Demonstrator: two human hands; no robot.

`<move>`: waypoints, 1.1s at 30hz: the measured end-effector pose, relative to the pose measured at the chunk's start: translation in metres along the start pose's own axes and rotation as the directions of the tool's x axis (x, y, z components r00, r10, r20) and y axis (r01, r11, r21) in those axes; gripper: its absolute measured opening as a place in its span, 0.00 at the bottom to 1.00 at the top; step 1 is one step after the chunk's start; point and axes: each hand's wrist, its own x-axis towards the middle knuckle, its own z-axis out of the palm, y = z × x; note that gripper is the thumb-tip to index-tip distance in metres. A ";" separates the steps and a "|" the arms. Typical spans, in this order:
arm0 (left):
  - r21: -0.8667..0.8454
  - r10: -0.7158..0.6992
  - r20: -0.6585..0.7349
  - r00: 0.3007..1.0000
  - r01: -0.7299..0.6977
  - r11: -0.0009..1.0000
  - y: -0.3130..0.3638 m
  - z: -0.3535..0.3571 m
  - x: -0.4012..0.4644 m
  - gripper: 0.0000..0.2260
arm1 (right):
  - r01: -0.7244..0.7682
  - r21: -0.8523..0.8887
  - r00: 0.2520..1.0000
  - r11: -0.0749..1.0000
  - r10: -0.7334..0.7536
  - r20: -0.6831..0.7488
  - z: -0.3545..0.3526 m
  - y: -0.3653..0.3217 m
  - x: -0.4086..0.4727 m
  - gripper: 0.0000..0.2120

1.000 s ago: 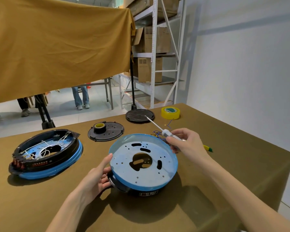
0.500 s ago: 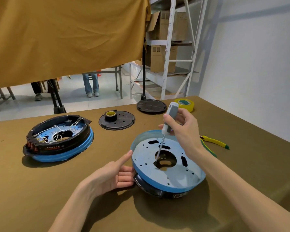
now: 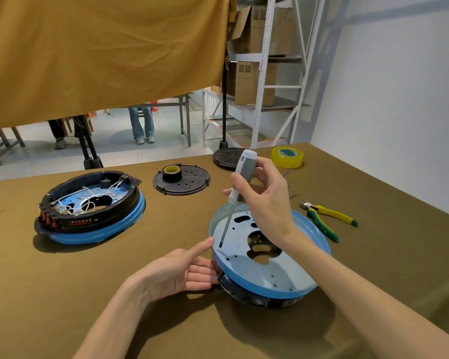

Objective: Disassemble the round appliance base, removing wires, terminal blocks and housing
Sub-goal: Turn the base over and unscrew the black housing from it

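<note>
The round appliance base sits on the near right part of the brown table, its pale perforated metal plate facing up inside a blue rim, with a black housing showing below along the near edge. The right hand grips the grey-and-white handle of a screwdriver, fingers wrapped round it; the shaft slants down and its tip rests at a small hole near the plate's left edge. The left hand rests against the base's left side with straight fingers on the housing and the thumb raised toward the blue rim. Just right of the base lie yellow-and-green pliers. Well apart on the left stands a second base, open side up, with white wires and orange parts inside its black ring. Behind, a black round cover carries a small roll of tape; farther right sit another black disc and a yellow tape roll. A mustard cloth hangs beyond the table, beside metal shelving with cardboard boxes.
</note>
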 end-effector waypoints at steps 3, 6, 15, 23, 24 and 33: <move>0.003 0.001 -0.004 1.000 -0.001 1.000 0.000 0.001 -0.001 0.44 | -0.018 0.018 1.000 1.000 0.018 0.011 0.002 0.000 -0.001 0.14; 0.008 0.004 -0.005 1.000 -0.004 1.000 0.001 0.002 -0.002 0.44 | -0.023 -0.002 1.000 1.000 0.023 0.021 0.003 0.001 -0.002 0.15; 0.002 0.004 -0.018 1.000 -0.004 1.000 0.002 0.003 -0.005 0.43 | -0.043 -0.055 0.999 0.998 0.044 0.019 0.007 -0.006 -0.002 0.15; -0.011 0.017 -0.044 0.999 -0.017 1.000 0.000 0.007 -0.007 0.43 | -0.192 0.099 0.980 0.976 0.185 0.073 0.043 -0.019 0.004 0.15; -0.007 0.019 -0.045 0.999 -0.019 1.000 0.000 0.007 -0.007 0.43 | -0.185 0.126 0.982 0.975 0.180 0.049 0.047 -0.019 0.004 0.17; 0.008 0.028 -0.057 0.998 -0.028 1.000 -0.001 0.009 -0.007 0.45 | -0.334 0.288 0.942 0.897 0.308 0.133 0.039 -0.009 0.026 0.19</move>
